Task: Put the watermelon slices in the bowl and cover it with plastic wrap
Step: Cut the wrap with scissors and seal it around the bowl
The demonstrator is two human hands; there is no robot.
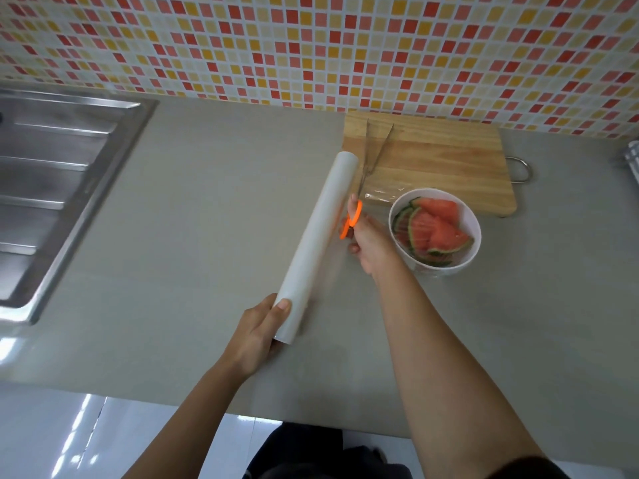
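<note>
Your left hand (257, 331) grips the roll (321, 233) so the film stays taut, right hand (370, 242) holds the scissors (359, 211), blades open, to snip beside the bowl (465, 216).

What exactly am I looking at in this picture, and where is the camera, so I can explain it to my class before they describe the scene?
There is no machine here. A person works with two bare hands, and the single picture comes from a camera worn on the head, looking forward and down. That is why both forearms reach in from the bottom. The left hand grips the near end of a long roll of plastic wrap. The right hand holds orange-handled scissors, blades open and pointing away. On the grey counter, right of that hand, stands a white bowl with watermelon slices. Some clear film seems to be stretched over it. Behind lies a wooden cutting board. There is a steel sink at the left and a tiled wall at the back.
</note>
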